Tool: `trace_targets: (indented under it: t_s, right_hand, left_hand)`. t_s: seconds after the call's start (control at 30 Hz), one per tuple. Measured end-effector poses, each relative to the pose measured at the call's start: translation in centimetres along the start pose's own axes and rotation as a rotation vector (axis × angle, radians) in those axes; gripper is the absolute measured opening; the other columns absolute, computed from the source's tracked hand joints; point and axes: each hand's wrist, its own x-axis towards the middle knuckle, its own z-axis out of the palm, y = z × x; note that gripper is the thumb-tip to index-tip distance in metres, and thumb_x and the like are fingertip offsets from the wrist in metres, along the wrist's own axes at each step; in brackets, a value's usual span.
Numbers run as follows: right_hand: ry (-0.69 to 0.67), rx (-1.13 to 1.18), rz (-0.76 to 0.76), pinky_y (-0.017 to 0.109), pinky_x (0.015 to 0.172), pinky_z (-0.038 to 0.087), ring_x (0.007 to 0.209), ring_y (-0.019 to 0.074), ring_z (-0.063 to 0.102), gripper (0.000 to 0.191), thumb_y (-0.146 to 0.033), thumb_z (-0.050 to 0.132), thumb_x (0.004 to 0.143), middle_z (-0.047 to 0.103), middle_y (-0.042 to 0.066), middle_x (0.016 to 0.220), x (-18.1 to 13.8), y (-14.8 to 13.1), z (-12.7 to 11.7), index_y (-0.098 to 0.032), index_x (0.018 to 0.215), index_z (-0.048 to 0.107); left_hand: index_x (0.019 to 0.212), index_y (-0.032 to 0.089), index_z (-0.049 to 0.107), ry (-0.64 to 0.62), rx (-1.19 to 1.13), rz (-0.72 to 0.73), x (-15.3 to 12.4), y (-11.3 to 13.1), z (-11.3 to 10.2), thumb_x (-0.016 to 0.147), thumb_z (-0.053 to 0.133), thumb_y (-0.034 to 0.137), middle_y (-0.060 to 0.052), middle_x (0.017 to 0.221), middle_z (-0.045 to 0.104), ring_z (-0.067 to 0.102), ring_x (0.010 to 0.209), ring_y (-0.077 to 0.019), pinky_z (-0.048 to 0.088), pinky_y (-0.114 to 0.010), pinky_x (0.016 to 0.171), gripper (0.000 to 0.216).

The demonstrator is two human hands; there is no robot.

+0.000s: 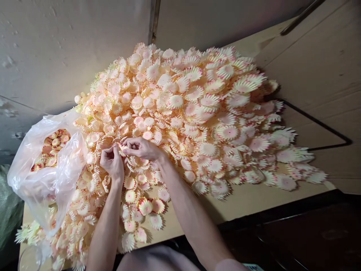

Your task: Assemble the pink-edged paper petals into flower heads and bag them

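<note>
My two hands meet over the left half of the tabletop (pixel 245 203), left hand (pixel 111 162) and right hand (pixel 144 148) both pinched on one small petalled disc (pixel 122 151) above the heap of pale discs (pixel 180 101). It looks feather-light and thin, probably bendy rather than slippery, with fringe that could crease or tear, so I'd take it by the flat centre, using fingertips only. The heap crowds the far edge and spreads towards the right corner; a plastic bag (pixel 67 167) blocks the left edge. My open room is the bare strip along the near edge, right of my forearms.
</note>
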Motion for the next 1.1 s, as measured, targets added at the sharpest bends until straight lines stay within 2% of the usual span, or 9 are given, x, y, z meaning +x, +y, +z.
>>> trace_targets:
  t_s: [0.2, 0.33, 0.53, 0.63, 0.7, 0.77, 0.83, 0.97, 1.1]
  right_hand:
    - [-0.006, -0.027, -0.003, 0.025, 0.063, 0.031, 0.066, 0.01, 0.037, 0.043, -0.041, 0.065, 0.082, 0.037, -0.003, 0.07, 0.0, -0.1, 0.1, -0.018, 0.058, 0.038]
    - [0.014, 0.011, 0.01, 0.024, 0.058, 0.029, 0.06, 0.0082, 0.034, 0.042, -0.041, 0.066, 0.08, 0.038, -0.004, 0.068, 0.2, 0.3, 0.4, -0.018, 0.057, 0.04]
    - [0.306, 0.022, 0.093, 0.025, 0.055, 0.034, 0.057, 0.0099, 0.044, 0.036, -0.049, 0.062, 0.082, 0.053, -0.002, 0.062, 0.8, 1.6, 0.6, -0.016, 0.067, 0.058]
    - [0.328, 0.073, 0.074, 0.025, 0.062, 0.043, 0.064, 0.0118, 0.054, 0.036, -0.052, 0.059, 0.084, 0.061, 0.0, 0.071, 0.9, 2.1, 0.4, -0.017, 0.076, 0.059]
    - [0.281, 0.105, 0.035, 0.026, 0.067, 0.048, 0.071, 0.013, 0.058, 0.036, -0.051, 0.07, 0.076, 0.063, 0.001, 0.079, 0.8, 2.3, 0.4, -0.018, 0.084, 0.058]
    - [0.239, 0.127, -0.003, 0.026, 0.07, 0.05, 0.075, 0.0137, 0.059, 0.046, -0.046, 0.083, 0.062, 0.063, 0.0, 0.083, 0.8, 2.4, 0.5, -0.019, 0.09, 0.057]
    - [0.251, 0.115, -0.021, 0.027, 0.071, 0.05, 0.075, 0.0138, 0.059, 0.049, -0.042, 0.086, 0.058, 0.062, 0.0, 0.083, 0.8, 2.6, 0.6, -0.019, 0.089, 0.057]
    - [0.356, 0.027, -0.033, 0.029, 0.072, 0.05, 0.073, 0.0138, 0.059, 0.029, -0.044, 0.073, 0.075, 0.064, 0.001, 0.08, 1.0, 2.8, 0.6, -0.018, 0.083, 0.063]
    - [0.389, 0.055, -0.078, 0.028, 0.07, 0.049, 0.072, 0.014, 0.058, 0.025, -0.042, 0.069, 0.079, 0.064, 0.001, 0.077, 1.1, 2.6, 0.3, -0.018, 0.082, 0.063]
  left_hand:
    - [0.065, 0.015, 0.054, -0.005, -0.004, -0.009, 0.0, -0.2, 0.0, 0.073, 0.071, 0.033, 0.002, 0.062, 0.06, 0.056, 0.059, -0.0095, 0.047, -0.022, 0.061, 0.026]
    - [0.067, 0.015, 0.054, 0.003, -0.008, -0.015, 0.3, -0.3, 0.2, 0.073, 0.072, 0.037, 0.001, 0.064, 0.061, 0.058, 0.061, -0.0103, 0.049, -0.024, 0.063, 0.029]
    - [0.072, 0.014, 0.056, -0.115, -0.085, 0.036, 0.5, -0.3, 0.2, 0.073, 0.074, 0.04, -0.001, 0.075, 0.064, 0.062, 0.071, -0.0114, 0.052, -0.024, 0.069, 0.032]
    - [0.074, 0.014, 0.055, -0.166, -0.081, 0.023, 0.4, -0.3, 0.1, 0.071, 0.077, 0.038, 0.0, 0.075, 0.062, 0.06, 0.066, -0.0095, 0.05, -0.022, 0.065, 0.032]
    - [0.074, 0.015, 0.052, -0.142, -0.063, 0.014, 0.5, -0.3, 0.1, 0.07, 0.078, 0.038, 0.001, 0.075, 0.059, 0.058, 0.062, -0.0077, 0.049, -0.02, 0.061, 0.035]
    - [0.077, 0.017, 0.047, -0.111, -0.085, 0.018, 0.6, -0.3, 0.1, 0.068, 0.079, 0.039, 0.002, 0.078, 0.057, 0.058, 0.064, -0.0074, 0.049, -0.02, 0.062, 0.039]
    - [0.082, 0.018, 0.045, -0.107, -0.11, 0.028, 0.7, -0.2, 0.1, 0.067, 0.08, 0.039, 0.003, 0.079, 0.055, 0.059, 0.067, -0.0076, 0.049, -0.02, 0.063, 0.043]
    - [0.092, 0.017, 0.05, -0.167, -0.053, 0.077, 0.7, 0.1, 0.1, 0.072, 0.077, 0.04, 0.002, 0.079, 0.053, 0.056, 0.067, -0.0078, 0.047, -0.02, 0.061, 0.041]
    - [0.102, 0.017, 0.056, -0.259, 0.015, 0.104, 0.6, 0.3, -0.1, 0.078, 0.072, 0.042, 0.001, 0.078, 0.051, 0.051, 0.063, -0.0075, 0.043, -0.019, 0.058, 0.038]
